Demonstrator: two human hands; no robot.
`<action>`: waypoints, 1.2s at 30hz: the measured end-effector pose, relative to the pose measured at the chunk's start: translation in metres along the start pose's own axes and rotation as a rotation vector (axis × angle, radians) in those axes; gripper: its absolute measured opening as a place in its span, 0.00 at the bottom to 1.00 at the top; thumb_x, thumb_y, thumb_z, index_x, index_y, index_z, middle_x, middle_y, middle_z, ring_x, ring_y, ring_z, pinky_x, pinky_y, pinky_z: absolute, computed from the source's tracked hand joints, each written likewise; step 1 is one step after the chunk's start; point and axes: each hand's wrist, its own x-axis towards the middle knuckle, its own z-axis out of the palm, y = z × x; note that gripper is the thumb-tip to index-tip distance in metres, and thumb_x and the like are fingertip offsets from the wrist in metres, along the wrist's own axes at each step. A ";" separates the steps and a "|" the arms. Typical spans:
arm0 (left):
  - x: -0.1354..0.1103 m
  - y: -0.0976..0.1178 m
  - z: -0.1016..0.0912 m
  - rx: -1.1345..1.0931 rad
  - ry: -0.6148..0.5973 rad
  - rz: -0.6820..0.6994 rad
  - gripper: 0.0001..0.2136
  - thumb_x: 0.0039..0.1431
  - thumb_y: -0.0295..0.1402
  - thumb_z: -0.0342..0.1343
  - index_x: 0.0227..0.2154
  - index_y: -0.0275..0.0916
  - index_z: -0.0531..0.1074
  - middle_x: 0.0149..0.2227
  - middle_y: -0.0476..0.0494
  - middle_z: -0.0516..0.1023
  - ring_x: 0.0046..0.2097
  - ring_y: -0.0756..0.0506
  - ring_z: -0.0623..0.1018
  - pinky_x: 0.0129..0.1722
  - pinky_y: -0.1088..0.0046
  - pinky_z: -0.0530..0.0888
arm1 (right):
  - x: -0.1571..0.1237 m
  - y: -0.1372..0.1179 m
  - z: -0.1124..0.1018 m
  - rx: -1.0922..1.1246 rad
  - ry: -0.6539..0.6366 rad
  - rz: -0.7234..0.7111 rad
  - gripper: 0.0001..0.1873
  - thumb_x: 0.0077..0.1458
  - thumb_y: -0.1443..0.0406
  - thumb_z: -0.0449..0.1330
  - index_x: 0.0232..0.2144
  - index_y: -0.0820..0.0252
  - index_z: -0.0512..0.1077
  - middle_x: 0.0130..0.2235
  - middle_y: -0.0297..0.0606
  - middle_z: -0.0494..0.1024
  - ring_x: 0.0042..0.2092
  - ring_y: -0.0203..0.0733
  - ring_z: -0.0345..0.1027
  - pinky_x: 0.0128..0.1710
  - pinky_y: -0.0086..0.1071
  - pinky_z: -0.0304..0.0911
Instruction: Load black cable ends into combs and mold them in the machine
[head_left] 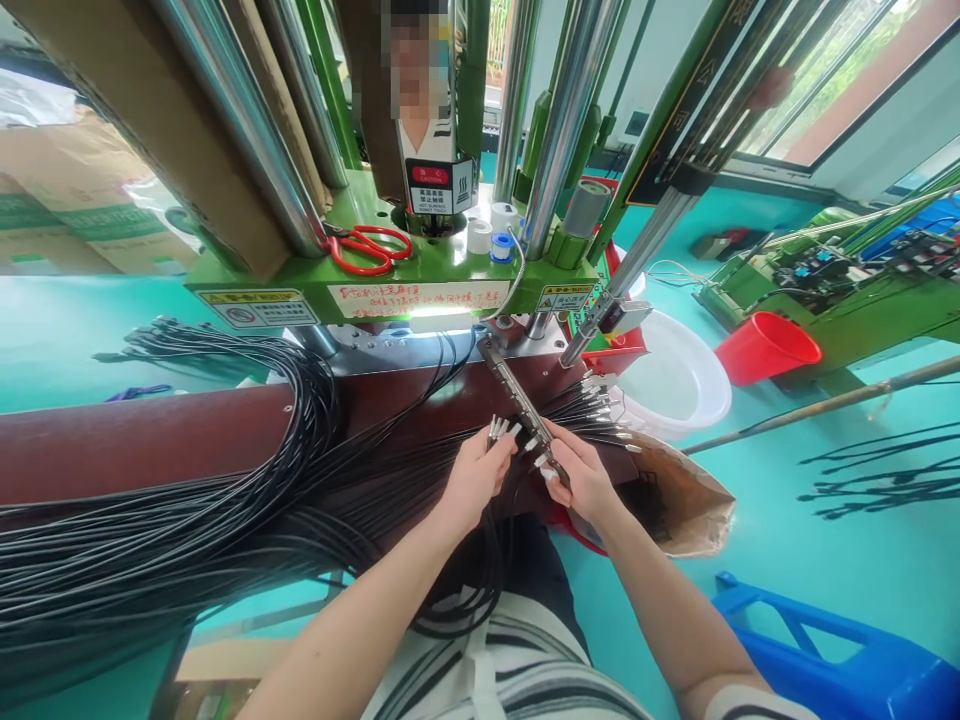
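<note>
1. Left hand (478, 472) pinches cable ends (497, 429); right hand (585, 476) grips the metal bar (517, 393) by its near end.
2. The bar slants over the brown table (150, 440), before a green press (349, 205).
3. A red bucket (769, 348) stands on turquoise floor (757, 520).

The reddish-brown workbench (135, 445) carried a thick spread of black cables (187, 510), looped at the left and running lengthwise towards the right, where metal-tipped ends fanned out. Behind it, the green press platform (442, 266) bore red-handled scissors (364, 270), white tape rolls (478, 237) and a blue-rimmed spool (502, 247). A blue plastic stool (847, 650) stood on the turquoise floor (772, 520).
</note>
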 end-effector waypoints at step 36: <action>0.006 0.012 -0.020 -0.053 -0.119 -0.070 0.15 0.47 0.42 0.56 0.19 0.36 0.62 0.10 0.60 0.50 0.12 0.59 0.49 0.11 0.82 0.47 | -0.002 0.001 -0.008 -0.109 -0.087 0.028 0.24 0.53 0.59 0.55 0.52 0.60 0.63 0.19 0.28 0.63 0.14 0.23 0.46 0.11 0.21 0.43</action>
